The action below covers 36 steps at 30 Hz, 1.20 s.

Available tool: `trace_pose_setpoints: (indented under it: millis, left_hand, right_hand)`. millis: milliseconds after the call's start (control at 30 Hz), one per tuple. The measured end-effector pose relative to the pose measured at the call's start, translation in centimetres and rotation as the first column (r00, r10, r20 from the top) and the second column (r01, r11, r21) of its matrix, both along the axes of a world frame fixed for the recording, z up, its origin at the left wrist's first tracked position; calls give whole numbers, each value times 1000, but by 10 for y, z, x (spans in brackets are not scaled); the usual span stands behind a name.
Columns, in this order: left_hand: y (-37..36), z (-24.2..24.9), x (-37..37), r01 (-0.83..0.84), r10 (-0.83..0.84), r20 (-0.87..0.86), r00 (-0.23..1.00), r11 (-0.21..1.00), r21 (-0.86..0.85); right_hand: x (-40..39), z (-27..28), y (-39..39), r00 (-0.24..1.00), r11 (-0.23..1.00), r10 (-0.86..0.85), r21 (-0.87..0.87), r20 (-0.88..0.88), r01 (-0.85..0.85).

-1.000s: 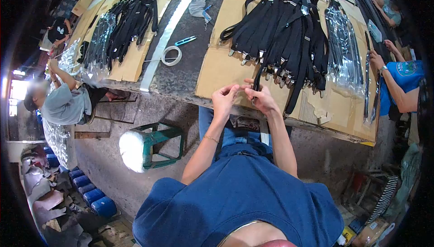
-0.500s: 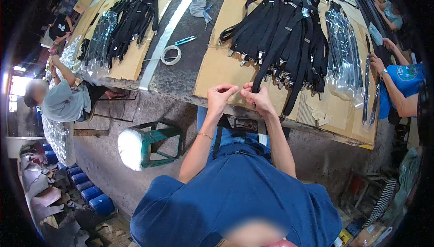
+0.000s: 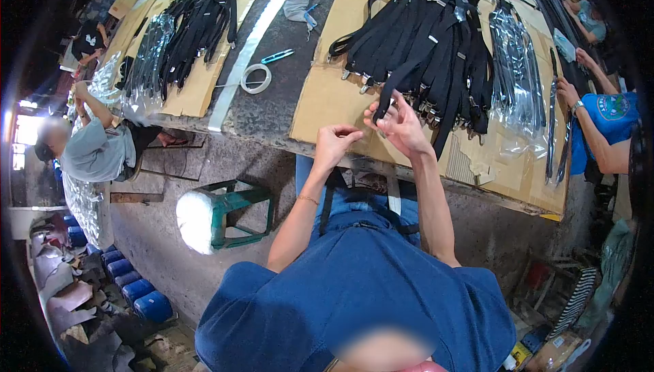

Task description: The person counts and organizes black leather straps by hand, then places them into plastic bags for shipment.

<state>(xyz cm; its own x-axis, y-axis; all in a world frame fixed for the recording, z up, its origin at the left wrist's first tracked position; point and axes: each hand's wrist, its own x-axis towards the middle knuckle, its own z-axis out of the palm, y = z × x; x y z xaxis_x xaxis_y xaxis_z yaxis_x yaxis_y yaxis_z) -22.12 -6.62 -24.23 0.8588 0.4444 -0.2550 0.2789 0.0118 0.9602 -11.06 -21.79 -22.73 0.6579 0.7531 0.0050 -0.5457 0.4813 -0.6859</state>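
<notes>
A big pile of black suspenders (image 3: pixel 432 45) with metal clips at their ends lies on a cardboard sheet (image 3: pixel 320 103) in front of me. My right hand (image 3: pixel 403 128) grips the end of one black suspender strap (image 3: pixel 402 80), which rises in a loop from the pile's near edge. Just left of it, my left hand (image 3: pixel 336 144) is held over the cardboard's edge with thumb and fingertips pinched together. Whatever lies between those fingertips is too small to make out. The two hands are apart.
Right of the pile lie suspenders in clear plastic bags (image 3: pixel 518 72). To the left are a tape roll (image 3: pixel 257 79), a blue cutter (image 3: pixel 277 56), a white strip (image 3: pixel 248 58) and another suspender pile (image 3: pixel 201 28). A green stool (image 3: pixel 242 212) stands below; co-workers sit at both sides.
My right hand has turned palm up and risen slightly with the strap end. My left hand has shifted a little, and the gap between the hands has widened.
</notes>
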Motion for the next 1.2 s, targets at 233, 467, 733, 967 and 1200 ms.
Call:
trace_pose_setpoints:
  millis: [233,467,733,967,1200]
  left_hand:
    - [-3,0,-1,104,-96,-55,994,983,153]
    - [-8,13,2,96,-78,-108,991,980,172]
    - [-4,-7,5,86,-62,-123,991,975,204]
    - [-3,-18,6,65,-44,-97,994,972,225]
    - [-8,-14,9,75,-55,-99,994,975,210]
  right_hand:
    - [5,-2,12,975,967,-117,-202,190,156]
    - [8,-6,14,944,929,-118,-302,308,214]
    - [13,-5,13,907,903,-99,-347,410,255]
    - [15,-16,14,932,929,-77,-313,353,196]
    - [12,-13,13,926,903,-87,-363,367,229]
